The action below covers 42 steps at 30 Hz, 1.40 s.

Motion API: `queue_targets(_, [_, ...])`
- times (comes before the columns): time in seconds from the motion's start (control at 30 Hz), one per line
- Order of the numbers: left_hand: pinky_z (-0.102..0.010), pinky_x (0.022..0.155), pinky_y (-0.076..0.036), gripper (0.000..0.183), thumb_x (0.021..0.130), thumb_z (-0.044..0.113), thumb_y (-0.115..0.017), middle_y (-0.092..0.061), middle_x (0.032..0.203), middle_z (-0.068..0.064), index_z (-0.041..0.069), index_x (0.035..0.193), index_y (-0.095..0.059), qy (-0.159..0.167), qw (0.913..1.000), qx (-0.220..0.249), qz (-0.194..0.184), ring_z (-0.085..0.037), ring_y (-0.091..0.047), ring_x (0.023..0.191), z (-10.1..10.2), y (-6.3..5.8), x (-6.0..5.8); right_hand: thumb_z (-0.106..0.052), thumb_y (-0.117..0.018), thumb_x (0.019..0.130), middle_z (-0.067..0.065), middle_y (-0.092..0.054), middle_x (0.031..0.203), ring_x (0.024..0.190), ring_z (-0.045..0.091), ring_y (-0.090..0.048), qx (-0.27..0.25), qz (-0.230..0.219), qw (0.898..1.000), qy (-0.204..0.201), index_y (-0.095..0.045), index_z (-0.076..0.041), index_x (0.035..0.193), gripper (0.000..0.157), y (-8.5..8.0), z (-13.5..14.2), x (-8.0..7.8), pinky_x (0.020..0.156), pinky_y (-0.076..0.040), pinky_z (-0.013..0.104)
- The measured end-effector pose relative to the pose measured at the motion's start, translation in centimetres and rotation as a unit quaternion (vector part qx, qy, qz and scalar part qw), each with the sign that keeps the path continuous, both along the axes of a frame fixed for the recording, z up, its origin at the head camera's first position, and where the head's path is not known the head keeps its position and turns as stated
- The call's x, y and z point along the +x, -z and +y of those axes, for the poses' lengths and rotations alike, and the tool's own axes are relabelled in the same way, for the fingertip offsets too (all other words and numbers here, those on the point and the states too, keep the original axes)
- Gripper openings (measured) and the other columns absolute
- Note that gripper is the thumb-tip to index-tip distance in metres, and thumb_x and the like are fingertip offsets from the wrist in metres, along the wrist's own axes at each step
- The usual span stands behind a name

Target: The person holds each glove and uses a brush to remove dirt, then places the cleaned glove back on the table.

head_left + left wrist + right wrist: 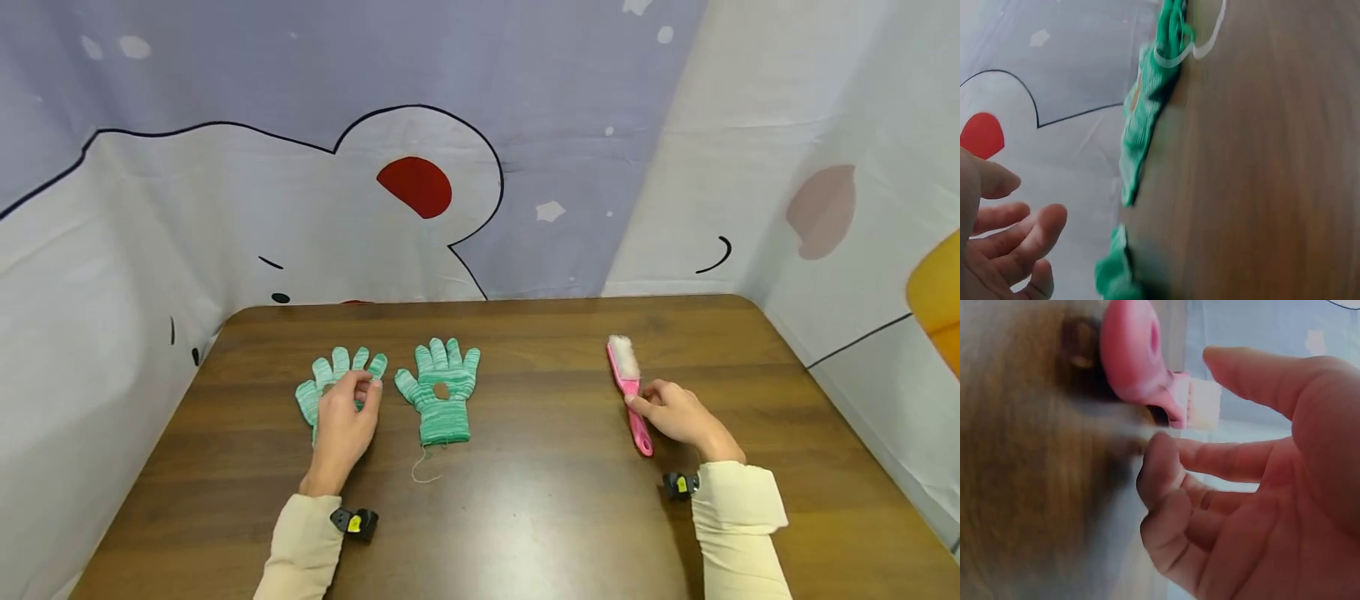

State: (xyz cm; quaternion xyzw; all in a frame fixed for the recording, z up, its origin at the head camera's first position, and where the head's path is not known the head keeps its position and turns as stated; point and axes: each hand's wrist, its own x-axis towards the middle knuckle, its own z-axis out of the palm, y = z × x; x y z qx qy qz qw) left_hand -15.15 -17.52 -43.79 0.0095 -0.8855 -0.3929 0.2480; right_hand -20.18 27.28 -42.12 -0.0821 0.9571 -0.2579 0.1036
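Note:
Two green-and-white knitted gloves lie side by side on the table. My left hand [347,425] hovers over the left glove [306,398], hiding much of it; its fingers are loosely bent and hold nothing in the left wrist view. The right glove [444,421] lies flat with a round brown spot on its palm and a loose thread below its cuff. A pink-handled brush [637,423] with white bristles lies to the right. Beside its handle is my right hand [678,414]; in the right wrist view, thumb and fingers stand apart, with a gap to the brush [1125,353].
The brown wooden table [525,517] runs back to a printed fabric curtain [555,150], which also hangs along the left and right sides. A black strap device [356,522] sits on the left wrist and another [681,486] on the right.

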Motion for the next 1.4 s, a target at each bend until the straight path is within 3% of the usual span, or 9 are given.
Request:
queue_targets(0.13, [-0.038,0.064,-0.048,0.022,0.091,0.023,-0.057,-0.065,0.08,-0.008,0.002,0.096,-0.062,-0.032,0.9974,0.008,-0.065,-0.021,-0.061,0.07,1.7,0.0,-0.7,-0.039,-0.054,0.09,0.004,-0.06,0.079,0.074,0.016,-0.054,0.002,-0.005,1.0,0.011,-0.05,0.005,0.115,0.051,0.3,-0.1,0.2,0.066,-0.044,0.033])
queue_targets(0.27, [-0.033,0.043,-0.039,0.036,0.091,0.038,-0.054,-0.053,0.057,-0.004,0.005,0.075,-0.057,-0.078,0.9821,0.021,-0.17,-0.019,-0.048,0.048,3.4,-0.2,-1.0,-0.039,-0.055,0.09,0.003,-0.059,0.075,0.071,0.015,-0.054,-0.002,-0.001,1.0,0.013,-0.049,0.004,0.111,0.048,0.6,-0.5,0.1,0.065,-0.044,0.032])
queue_targets(0.37, [-0.027,0.034,-0.025,0.048,0.09,0.045,-0.052,-0.032,0.046,0.0,0.01,0.059,-0.044,-0.075,0.9671,0.025,-0.242,-0.015,-0.03,0.038,4.5,-0.2,-1.3,-0.04,-0.055,0.09,0.003,-0.056,0.072,0.066,0.015,-0.051,-0.001,0.002,1.0,0.019,-0.049,0.004,0.107,0.047,0.6,-1.0,0.0,0.059,-0.041,0.029])
queue_targets(0.47, [-0.025,0.032,-0.02,0.054,0.089,0.05,-0.052,-0.024,0.044,0.002,0.013,0.052,-0.037,-0.072,0.9587,0.01,-0.275,-0.013,-0.023,0.036,5.5,-0.1,-1.7,-0.041,-0.056,0.089,0.003,-0.053,0.07,0.062,0.015,-0.049,0.006,0.002,0.999,0.035,-0.049,0.003,0.102,0.047,0.5,-1.5,0.0,0.055,-0.04,0.028])
queue_targets(0.6, [-0.026,0.034,-0.019,0.054,0.086,0.051,-0.055,-0.025,0.046,0.0,0.013,0.052,-0.038,-0.093,0.9568,-0.012,-0.275,-0.014,-0.023,0.037,6.5,0.2,-2.1,-0.043,-0.058,0.087,0.007,-0.052,0.07,0.061,0.018,-0.051,0.013,-0.001,0.998,0.057,-0.047,0.002,0.096,0.047,0.5,-2.2,-0.1,0.053,-0.04,0.029])
queue_targets(0.77, [-0.032,0.038,-0.029,0.047,0.086,0.046,-0.058,-0.036,0.05,-0.004,0.011,0.057,-0.047,-0.113,0.9546,-0.041,-0.273,-0.021,-0.039,0.041,7.5,0.6,-2.5,-0.034,-0.064,0.084,0.009,-0.053,0.074,0.067,0.023,-0.051,0.036,0.004,0.996,0.079,-0.048,0.002,0.098,0.042,0.8,-3.2,-0.2,0.056,-0.041,0.034])
queue_targets(0.9, [-0.048,0.06,-0.042,0.039,0.088,0.041,-0.059,-0.055,0.066,-0.013,0.008,0.067,-0.058,-0.125,0.9564,-0.047,-0.259,-0.034,-0.056,0.064,8.4,0.9,-2.6,-0.03,-0.064,0.085,0.01,-0.053,0.075,0.069,0.026,-0.051,0.051,-0.005,0.994,0.096,-0.048,0.0,0.097,0.036,1.0,-4.0,-0.1,0.056,-0.04,0.037])
queue_targets(1.03, [-0.061,0.081,-0.033,0.033,0.089,0.035,-0.058,-0.058,0.097,-0.024,0.002,0.086,-0.062,-0.129,0.9573,-0.027,-0.258,-0.045,-0.051,0.093,9.0,0.9,-2.6,-0.029,-0.063,0.086,0.011,-0.053,0.075,0.067,0.025,-0.052,0.057,-0.014,0.993,0.105,-0.047,-0.002,0.094,0.032,1.0,-4.7,0.0,0.054,-0.039,0.036])
queue_targets(1.4, [-0.057,0.082,-0.038,0.035,0.087,0.031,-0.059,-0.054,0.098,-0.024,-0.003,0.094,-0.06,-0.133,0.9667,0.004,-0.218,-0.042,-0.05,0.093,9.8,1.2,-2.9,-0.027,-0.063,0.085,0.012,-0.053,0.075,0.069,0.028,-0.051,0.049,-0.012,0.99,0.132,-0.047,-0.003,0.091,0.029,1.0,-6.1,0.2,0.053,-0.039,0.038])
